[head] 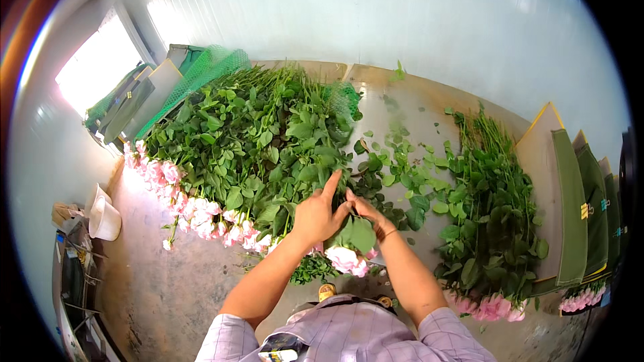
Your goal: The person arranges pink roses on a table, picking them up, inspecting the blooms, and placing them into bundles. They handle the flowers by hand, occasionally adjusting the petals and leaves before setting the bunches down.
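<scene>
In front of my body, a pink rose [347, 260] hangs with its bloom towards me and a broad leaf [358, 235] above it. My right hand [370, 213] is closed around its leafy stem. Close beside it is my left hand [318, 213], index finger stretched towards the leaves and thumb reaching to the right hand. Its other fingers are hidden, so whether it grips a stem is unclear. To the left lies a big heap of leafy rose stems [226, 136], pink blooms [201, 216] at the near edge.
Loose leaves [402, 161] litter the metal tabletop [372, 105]. More roses [495, 201] lie at right, beside upright panels with green cloth flaps [568, 206]. Green netting [211, 75] and similar panels [161, 85] stand at far left. White buckets [104, 218] are by the left wall.
</scene>
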Tool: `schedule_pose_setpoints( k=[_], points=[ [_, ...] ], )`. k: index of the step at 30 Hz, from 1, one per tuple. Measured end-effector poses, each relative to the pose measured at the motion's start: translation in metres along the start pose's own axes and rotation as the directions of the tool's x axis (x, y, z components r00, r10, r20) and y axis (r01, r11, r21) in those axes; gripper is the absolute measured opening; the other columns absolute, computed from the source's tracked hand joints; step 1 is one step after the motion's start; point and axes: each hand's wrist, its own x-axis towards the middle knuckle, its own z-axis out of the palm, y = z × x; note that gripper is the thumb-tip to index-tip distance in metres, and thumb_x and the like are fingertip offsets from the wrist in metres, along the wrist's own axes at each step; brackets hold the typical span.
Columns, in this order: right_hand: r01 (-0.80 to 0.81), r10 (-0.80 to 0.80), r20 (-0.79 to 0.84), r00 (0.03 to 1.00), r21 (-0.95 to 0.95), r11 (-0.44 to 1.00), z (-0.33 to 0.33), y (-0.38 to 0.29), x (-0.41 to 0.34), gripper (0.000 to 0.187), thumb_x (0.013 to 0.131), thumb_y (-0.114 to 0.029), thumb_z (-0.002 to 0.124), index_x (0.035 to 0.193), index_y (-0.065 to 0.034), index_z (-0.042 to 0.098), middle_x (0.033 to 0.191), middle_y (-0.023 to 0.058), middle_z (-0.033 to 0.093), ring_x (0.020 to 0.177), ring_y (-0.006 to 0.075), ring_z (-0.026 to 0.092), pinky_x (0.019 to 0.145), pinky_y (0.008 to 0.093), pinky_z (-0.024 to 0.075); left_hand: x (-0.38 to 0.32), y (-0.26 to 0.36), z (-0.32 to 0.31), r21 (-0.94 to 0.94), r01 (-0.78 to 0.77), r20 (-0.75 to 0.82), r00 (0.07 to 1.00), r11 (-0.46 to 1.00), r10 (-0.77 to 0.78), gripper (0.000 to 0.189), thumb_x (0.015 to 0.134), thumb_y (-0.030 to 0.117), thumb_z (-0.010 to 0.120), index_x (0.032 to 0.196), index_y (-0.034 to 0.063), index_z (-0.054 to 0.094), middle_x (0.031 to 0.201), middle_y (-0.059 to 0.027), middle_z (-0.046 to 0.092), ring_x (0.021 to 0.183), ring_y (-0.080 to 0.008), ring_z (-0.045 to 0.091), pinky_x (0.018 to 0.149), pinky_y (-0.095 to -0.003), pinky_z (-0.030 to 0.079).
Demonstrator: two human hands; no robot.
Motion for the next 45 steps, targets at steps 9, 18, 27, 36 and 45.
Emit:
schedule_pose_setpoints(
  k=[9,18,27,36,45],
  points=[
    [0.102,-0.107,0.024,0.994,0.163,0.981,0.047,-0.046,-0.020,0.034,0.081,-0.032,0.065,0.094,-0.0018,0.059,0.080,0.0055,0.063,0.062,0.0151,0.061,0.056,0.0273,0.0524,0.004,-0.129,0.037,0.244,0.130,-0.175,0.981,0.961,-0.088,0.073,0.070,0.046,0.070,0.126,0.0076,0.046,0.101,-0.0181,0.058,0.095,-0.0353,0.055,0.081,-0.0469,0.044],
    [0.193,-0.325,0.272,0.906,0.418,0.888,-0.018,-0.069,-0.168,0.053,0.088,-0.019,0.053,0.132,-0.0017,0.029,0.070,0.0116,0.056,0.069,0.0272,0.058,0.068,0.0440,0.0471,0.022,-0.123,0.042,0.085,-0.035,-0.139,0.989,0.996,0.047,0.048,0.067,0.014,0.064,0.114,0.0054,0.054,0.084,-0.0171,0.062,0.083,-0.0347,0.059,0.075,-0.0400,0.048],
    [0.171,-0.032,-0.387,0.922,0.331,0.928,-0.051,-0.010,-0.162,0.032,0.082,-0.019,0.061,0.109,-0.0035,0.057,0.086,0.0080,0.064,0.068,0.0195,0.063,0.058,0.0330,0.0527,0.027,-0.102,0.041,0.239,0.155,0.001,0.987,0.959,-0.160,0.087,0.062,0.036,0.076,0.136,0.0188,0.035,0.127,-0.0213,0.042,0.113,-0.0424,0.045,0.093,-0.0502,0.039],
    [0.300,-0.250,-0.173,0.953,0.403,0.865,-0.006,-0.097,-0.096,0.031,0.080,-0.026,0.065,0.100,-0.0036,0.061,0.081,0.0091,0.065,0.068,0.0214,0.064,0.061,0.0355,0.0554,0.038,-0.077,0.028,0.374,-0.068,0.057,0.997,0.925,0.051,0.055,0.070,0.009,0.055,0.124,0.0144,0.045,0.090,-0.0181,0.063,0.080,-0.0352,0.063,0.068,-0.0439,0.050],
    [0.491,-0.474,-0.358,0.805,-0.046,0.870,-0.039,-0.157,-0.048,0.039,0.077,-0.030,0.069,0.101,-0.0005,0.061,0.084,0.0079,0.061,0.069,0.0193,0.061,0.062,0.0330,0.0518,0.031,0.011,0.063,0.165,-0.061,0.167,0.985,0.984,0.033,0.048,0.069,0.014,0.058,0.116,0.0112,0.054,0.088,-0.0185,0.064,0.081,-0.0342,0.063,0.072,-0.0420,0.051]
  ],
)
